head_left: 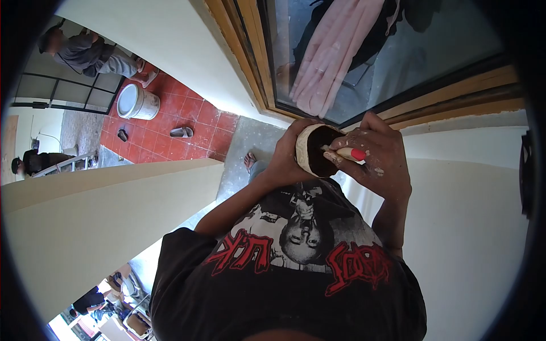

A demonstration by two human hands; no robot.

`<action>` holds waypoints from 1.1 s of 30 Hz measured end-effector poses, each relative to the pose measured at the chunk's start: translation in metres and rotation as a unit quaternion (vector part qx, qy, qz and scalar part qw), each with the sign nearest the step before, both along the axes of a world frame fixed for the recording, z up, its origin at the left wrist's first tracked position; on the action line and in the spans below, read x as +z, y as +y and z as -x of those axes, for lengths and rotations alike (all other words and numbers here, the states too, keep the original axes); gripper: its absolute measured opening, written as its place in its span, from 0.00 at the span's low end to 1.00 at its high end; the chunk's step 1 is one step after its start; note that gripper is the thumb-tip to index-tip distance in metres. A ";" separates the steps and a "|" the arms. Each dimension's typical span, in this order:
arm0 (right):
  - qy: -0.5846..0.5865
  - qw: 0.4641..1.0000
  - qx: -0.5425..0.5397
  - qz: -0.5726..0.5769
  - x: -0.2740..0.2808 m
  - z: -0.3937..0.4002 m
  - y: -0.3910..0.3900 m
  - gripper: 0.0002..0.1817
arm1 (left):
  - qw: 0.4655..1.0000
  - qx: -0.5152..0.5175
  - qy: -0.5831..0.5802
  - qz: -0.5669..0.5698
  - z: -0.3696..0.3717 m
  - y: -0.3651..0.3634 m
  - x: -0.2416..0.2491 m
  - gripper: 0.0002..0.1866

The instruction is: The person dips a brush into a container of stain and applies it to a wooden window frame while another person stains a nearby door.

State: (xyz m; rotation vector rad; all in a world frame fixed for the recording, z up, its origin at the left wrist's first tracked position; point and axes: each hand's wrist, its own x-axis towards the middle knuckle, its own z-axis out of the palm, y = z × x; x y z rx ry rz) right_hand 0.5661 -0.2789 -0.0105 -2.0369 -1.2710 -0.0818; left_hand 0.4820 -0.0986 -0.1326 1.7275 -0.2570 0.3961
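Note:
My left hand grips a small round bowl with a dark inside and a pale, smeared rim, held in front of my chest. My right hand, speckled with pale paste, holds a tool with a red handle end, and its tip reaches into the bowl. Both hands meet just below a wood-framed window. My black T-shirt with red lettering fills the lower middle of the view. One of my feet shows far below on grey floor.
Cream walls stand left and right. Below lie red floor tiles with a white bucket and loose sandals. A person in grey sits at top left, another person is by a ladder, and a third is at bottom left.

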 end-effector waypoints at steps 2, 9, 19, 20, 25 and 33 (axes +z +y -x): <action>0.000 1.000 0.006 -0.010 -0.006 -0.004 -0.001 0.10 | 1.000 0.004 0.002 0.002 -0.003 -0.001 -0.004 0.52; 0.005 1.000 0.003 -0.010 -0.015 0.000 -0.011 0.11 | 1.000 -0.008 0.022 -0.002 0.005 -0.007 -0.015 0.54; 0.151 0.950 -0.177 -0.209 -0.023 0.029 -0.040 0.06 | 1.000 -0.018 0.006 -0.018 0.017 -0.015 -0.037 0.56; 0.197 0.935 -0.217 -0.203 -0.022 0.030 -0.043 0.07 | 1.000 -0.018 0.009 -0.021 0.017 -0.015 -0.037 0.56; 0.132 0.948 -0.258 -0.129 -0.028 0.051 -0.048 0.08 | 0.999 -0.008 0.003 -0.033 0.031 -0.018 -0.025 0.55; 0.318 0.873 -0.284 -0.236 -0.059 0.063 -0.038 0.18 | 0.996 0.040 0.078 -0.029 0.025 -0.024 -0.028 0.55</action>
